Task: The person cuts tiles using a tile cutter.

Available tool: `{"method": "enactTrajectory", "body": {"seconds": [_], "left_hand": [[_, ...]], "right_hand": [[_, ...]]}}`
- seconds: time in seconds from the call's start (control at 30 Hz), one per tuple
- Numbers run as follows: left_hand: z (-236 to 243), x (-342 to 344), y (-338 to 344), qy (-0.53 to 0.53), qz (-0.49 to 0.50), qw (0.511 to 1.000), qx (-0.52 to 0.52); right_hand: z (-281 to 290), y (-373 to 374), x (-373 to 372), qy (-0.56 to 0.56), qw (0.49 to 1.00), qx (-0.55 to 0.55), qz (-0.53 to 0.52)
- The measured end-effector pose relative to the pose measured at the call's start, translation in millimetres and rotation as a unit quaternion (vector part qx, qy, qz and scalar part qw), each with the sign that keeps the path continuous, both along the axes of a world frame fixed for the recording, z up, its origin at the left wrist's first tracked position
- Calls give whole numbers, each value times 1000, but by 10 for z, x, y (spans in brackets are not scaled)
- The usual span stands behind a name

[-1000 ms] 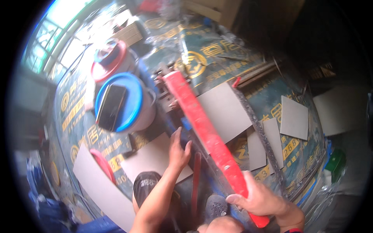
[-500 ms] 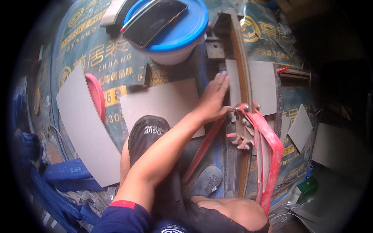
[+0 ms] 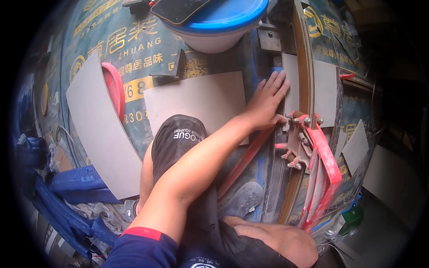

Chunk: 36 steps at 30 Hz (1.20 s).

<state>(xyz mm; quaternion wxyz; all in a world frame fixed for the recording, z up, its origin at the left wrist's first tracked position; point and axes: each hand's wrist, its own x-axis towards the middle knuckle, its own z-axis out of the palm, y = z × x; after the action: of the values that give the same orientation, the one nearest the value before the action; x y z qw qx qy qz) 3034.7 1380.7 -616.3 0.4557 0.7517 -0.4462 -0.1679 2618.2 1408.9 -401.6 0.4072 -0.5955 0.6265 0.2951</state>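
My left hand (image 3: 267,100) lies flat with its fingers slightly apart, at the left edge of a pale tile (image 3: 325,91). The tile lies under the long rail (image 3: 304,58) of a manual tile cutter. Close to my left thumb sits the cutter's sliding head (image 3: 298,143), with several bolts. From it a worn red handle (image 3: 330,167) bends back toward me. My right hand is not in view. Another pale tile piece (image 3: 196,98) lies left of the cutter, partly behind my knee.
A white bucket with a blue lid (image 3: 237,13) stands ahead, a phone (image 3: 181,10) on top. Leaning at left is a long curved tile piece (image 3: 100,129) against a pink round object (image 3: 114,87). Offcuts (image 3: 356,147) lie right. Printed green sheeting (image 3: 125,40) covers the floor.
The whole view has shifted, so the bucket sits higher and the cutter farther right in the picture. My left hand stays flat at the tile's edge beside the cutter head.
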Motion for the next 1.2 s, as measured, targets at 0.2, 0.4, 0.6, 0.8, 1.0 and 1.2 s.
{"method": "enactTrajectory", "body": {"seconds": [0.2,0.4,0.6,0.8,1.0,1.2], "left_hand": [[-2,11,-14,3,1,1000,-5],[27,7,-17,16,-1,1000,7],[-67,108,-10,91,41,994,-49],[-60,-182,98,250,223,942,-12],[51,-458,-213,214,226,946,89],[126,-425,-243,245,230,940,65]], "right_hand": [[-110,32,60,-16,1000,1,-14],[-222,125,141,-30,999,-1,-24],[-183,15,301,-59,998,-13,-27],[198,-747,830,-146,984,-106,10],[52,-328,677,-86,993,-73,24],[293,-825,1252,-139,982,-113,58]]}}
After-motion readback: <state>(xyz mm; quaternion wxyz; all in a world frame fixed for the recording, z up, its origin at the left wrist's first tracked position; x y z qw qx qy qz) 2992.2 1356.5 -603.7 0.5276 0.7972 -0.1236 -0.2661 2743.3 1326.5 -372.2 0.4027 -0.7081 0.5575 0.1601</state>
